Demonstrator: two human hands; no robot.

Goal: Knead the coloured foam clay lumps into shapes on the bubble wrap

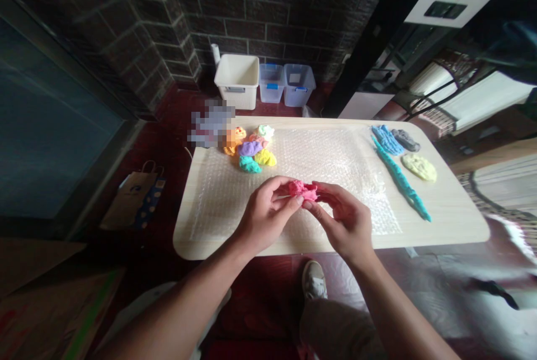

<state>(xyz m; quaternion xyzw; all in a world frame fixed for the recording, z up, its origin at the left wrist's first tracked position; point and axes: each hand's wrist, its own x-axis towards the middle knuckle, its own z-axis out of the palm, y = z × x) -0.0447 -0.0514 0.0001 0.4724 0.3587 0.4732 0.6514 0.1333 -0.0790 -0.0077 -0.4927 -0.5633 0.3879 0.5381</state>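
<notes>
Between my two hands is a crumpled lump of pink modelling clay (302,189), held above the near half of the table. My left hand (268,209) pinches its left side with thumb and fingers. From the right, my right hand (344,217) grips the other side, its thumb under the near edge. Beyond my left hand sits a cluster of clay lumps: teal (250,164), yellow (265,157), purple (250,148), orange (235,139) and pale mint (265,131). A long turquoise clay roll (400,178) lies to the right of my right hand.
Bubble wrap (323,153) covers much of the pale table (457,214). Blue (388,140), grey (405,139) and cream (419,166) clay pieces lie at the far right. A white bin (237,80) and two clear boxes (298,86) stand behind. A paper bag (128,200) is on the floor at left.
</notes>
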